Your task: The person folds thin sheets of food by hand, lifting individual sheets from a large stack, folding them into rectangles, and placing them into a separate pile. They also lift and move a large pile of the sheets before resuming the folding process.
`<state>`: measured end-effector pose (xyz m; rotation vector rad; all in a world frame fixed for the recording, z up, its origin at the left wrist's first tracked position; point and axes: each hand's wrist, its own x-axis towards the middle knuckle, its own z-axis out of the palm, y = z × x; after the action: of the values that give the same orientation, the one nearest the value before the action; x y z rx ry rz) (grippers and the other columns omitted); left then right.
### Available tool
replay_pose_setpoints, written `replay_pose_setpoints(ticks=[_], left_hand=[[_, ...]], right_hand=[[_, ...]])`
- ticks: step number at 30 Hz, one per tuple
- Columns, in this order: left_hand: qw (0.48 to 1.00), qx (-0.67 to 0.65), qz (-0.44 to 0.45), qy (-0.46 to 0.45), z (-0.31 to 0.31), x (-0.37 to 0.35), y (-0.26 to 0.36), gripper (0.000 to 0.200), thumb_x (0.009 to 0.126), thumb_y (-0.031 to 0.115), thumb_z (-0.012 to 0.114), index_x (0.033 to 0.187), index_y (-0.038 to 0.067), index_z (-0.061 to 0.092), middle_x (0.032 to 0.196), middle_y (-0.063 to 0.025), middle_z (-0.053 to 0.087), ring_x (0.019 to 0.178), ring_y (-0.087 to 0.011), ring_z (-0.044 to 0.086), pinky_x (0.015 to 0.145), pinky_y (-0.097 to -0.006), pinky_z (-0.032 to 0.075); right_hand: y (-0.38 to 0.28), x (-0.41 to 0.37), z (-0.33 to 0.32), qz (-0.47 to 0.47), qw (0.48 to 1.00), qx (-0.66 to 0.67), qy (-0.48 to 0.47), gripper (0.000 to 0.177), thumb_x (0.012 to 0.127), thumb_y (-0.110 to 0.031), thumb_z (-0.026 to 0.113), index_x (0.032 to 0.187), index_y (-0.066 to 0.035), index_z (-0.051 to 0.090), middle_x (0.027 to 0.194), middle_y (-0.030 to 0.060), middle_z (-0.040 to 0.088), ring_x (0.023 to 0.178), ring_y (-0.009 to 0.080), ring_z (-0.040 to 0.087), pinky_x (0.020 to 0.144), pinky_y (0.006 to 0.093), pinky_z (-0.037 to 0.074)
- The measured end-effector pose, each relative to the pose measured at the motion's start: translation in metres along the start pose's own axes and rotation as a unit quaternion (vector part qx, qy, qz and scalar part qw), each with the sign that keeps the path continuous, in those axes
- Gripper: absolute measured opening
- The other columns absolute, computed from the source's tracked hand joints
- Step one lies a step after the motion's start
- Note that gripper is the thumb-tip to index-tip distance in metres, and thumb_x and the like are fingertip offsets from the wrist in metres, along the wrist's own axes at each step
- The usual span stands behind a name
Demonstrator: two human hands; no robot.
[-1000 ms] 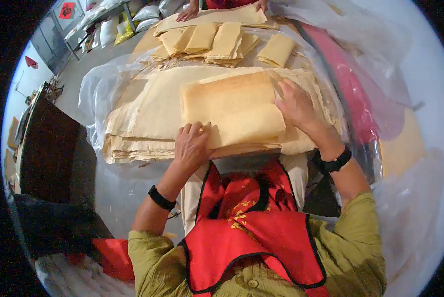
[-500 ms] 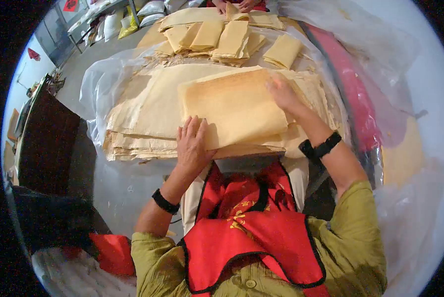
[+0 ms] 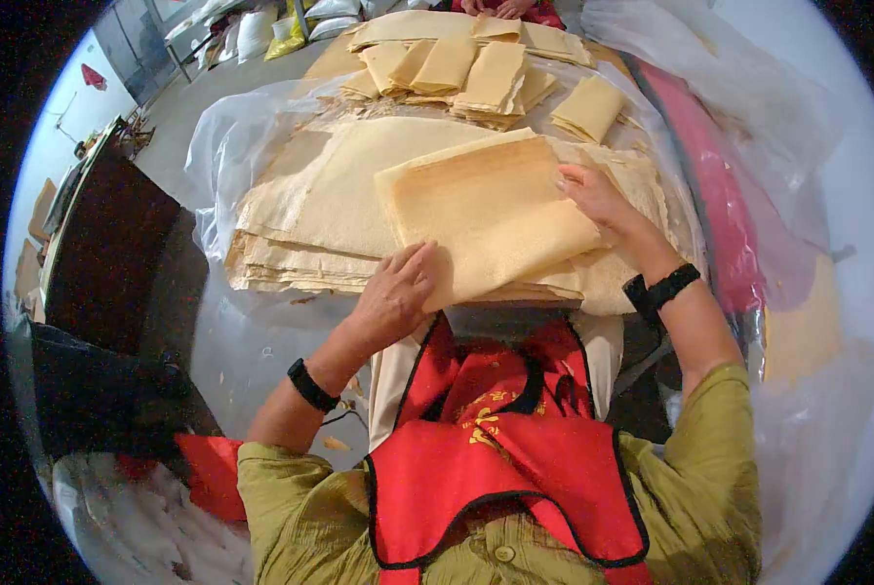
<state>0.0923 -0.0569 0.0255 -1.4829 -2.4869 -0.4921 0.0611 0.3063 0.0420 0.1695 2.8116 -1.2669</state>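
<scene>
A folded yellowish sheet (image 3: 486, 210) lies at a tilt on a wide stack of pale sheets (image 3: 310, 200). At the sheet's lower left corner is my left hand (image 3: 398, 290), its fingers bent together around the edge. My right hand (image 3: 595, 198) has its thumb and fingers pinched on the sheet's right edge. The undersides of both hands are hidden.
Beyond the stack are small folded bundles (image 3: 491, 78) and a separate bundle (image 3: 589, 109) at the right. A person's hands (image 3: 497, 9) are at the far edge. Clear plastic (image 3: 224, 146) hangs at the left; a dark cabinet (image 3: 110, 253) stands farther left.
My right hand has moved from lying over the sheet's upper right to its right edge and closed there. My left hand's fingers have drawn together at the corner. The whole view has shifted slightly.
</scene>
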Motion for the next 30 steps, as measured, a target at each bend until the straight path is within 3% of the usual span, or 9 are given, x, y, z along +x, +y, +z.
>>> replay_pose_setpoints(ticks=[3,7,12,15,18,21,25,28,30], left_hand=[[1.000,0.011,0.010,-0.026,-0.007,0.006,-0.001,0.040,0.067,0.022,0.063,0.104,0.011,0.055,0.120,-0.0142,0.044,0.109,-0.0325,0.044,0.097,-0.0434,0.031],[0.998,0.033,0.036,-0.033,-0.021,0.017,0.009,0.034,0.067,0.018,0.062,0.100,0.012,0.058,0.113,-0.0115,0.050,0.111,-0.0312,0.043,0.097,-0.0429,0.031],[0.979,-0.193,-0.004,0.070,0.008,0.014,-0.013,0.046,0.060,0.012,0.066,0.104,0.008,0.056,0.106,-0.0130,0.054,0.110,-0.0331,0.045,0.093,-0.0373,0.037],[0.913,-0.360,-0.130,0.146,0.007,0.016,-0.018,0.028,0.073,0.015,0.060,0.098,0.001,0.055,0.085,-0.0083,0.058,0.083,-0.0244,0.056,0.074,-0.0302,0.045],[0.775,-0.542,-0.275,0.172,0.016,0.020,-0.038,0.022,0.084,0.020,0.050,0.087,-0.001,0.057,0.068,0.0024,0.051,0.062,-0.0093,0.047,0.054,-0.0268,0.039],[0.704,-0.619,-0.331,0.107,0.002,0.028,-0.047,0.026,0.084,0.019,0.050,0.104,0.003,0.055,0.086,-0.0034,0.059,0.077,-0.0149,0.056,0.063,-0.0282,0.047],[0.641,-0.671,-0.363,0.088,-0.009,0.033,-0.050,0.035,0.084,0.022,0.050,0.109,-0.003,0.050,0.097,-0.0094,0.058,0.082,-0.0189,0.058,0.065,-0.0317,0.049],[0.546,-0.752,-0.344,0.133,-0.004,0.035,-0.052,0.039,0.085,0.023,0.048,0.112,-0.005,0.045,0.101,-0.0129,0.056,0.083,-0.0236,0.058,0.070,-0.0358,0.049],[0.549,-0.759,-0.327,0.125,0.005,0.032,-0.064,0.039,0.086,0.024,0.046,0.113,-0.005,0.043,0.102,-0.0142,0.055,0.084,-0.0263,0.058,0.074,-0.0383,0.049]], right_hand=[[0.001,0.003,0.004,-0.104,0.994,0.014,0.022,0.033,0.081,-0.021,0.052,0.105,0.003,0.054,0.098,0.0157,0.060,0.090,0.0229,0.057,0.079,0.0315,0.043],[-0.017,-0.007,0.002,-0.114,0.992,-0.024,0.046,0.034,0.082,-0.020,0.051,0.107,0.002,0.053,0.100,0.0142,0.060,0.094,0.0231,0.056,0.083,0.0323,0.043],[-0.003,0.005,-0.008,-0.050,0.995,0.029,0.081,0.036,0.087,-0.020,0.047,0.115,0.002,0.048,0.109,0.0100,0.056,0.100,0.0162,0.052,0.086,0.0295,0.040],[-0.066,-0.030,-0.024,-0.080,0.952,0.208,0.208,0.039,0.088,-0.024,0.044,0.118,0.001,0.045,0.111,0.0106,0.054,0.101,0.0187,0.052,0.087,0.0305,0.039],[-0.097,-0.045,-0.013,-0.253,0.901,0.150,0.320,0.039,0.086,-0.024,0.044,0.117,-0.001,0.046,0.115,0.0158,0.051,0.105,0.0254,0.050,0.092,0.0348,0.037],[-0.111,-0.051,0.024,-0.374,0.892,0.004,0.254,0.041,0.086,-0.024,0.044,0.120,-0.002,0.044,0.123,0.0185,0.044,0.112,0.0296,0.044,0.095,0.0371,0.033],[-0.114,-0.025,0.066,-0.359,0.888,-0.183,0.221,0.049,0.085,-0.030,0.045,0.126,-0.004,0.036,0.131,0.0190,0.032,0.120,0.0344,0.033,0.098,0.0408,0.028],[-0.112,-0.001,0.084,-0.319,0.894,-0.243,0.201,0.055,0.085,-0.037,0.046,0.129,-0.007,0.033,0.134,0.0180,0.028,0.123,0.0335,0.028,0.100,0.0426,0.024],[-0.113,0.012,0.091,-0.299,0.897,-0.266,0.188,0.059,0.084,-0.042,0.046,0.129,-0.008,0.033,0.135,0.0175,0.026,0.125,0.0324,0.025,0.101,0.0450,0.021]])
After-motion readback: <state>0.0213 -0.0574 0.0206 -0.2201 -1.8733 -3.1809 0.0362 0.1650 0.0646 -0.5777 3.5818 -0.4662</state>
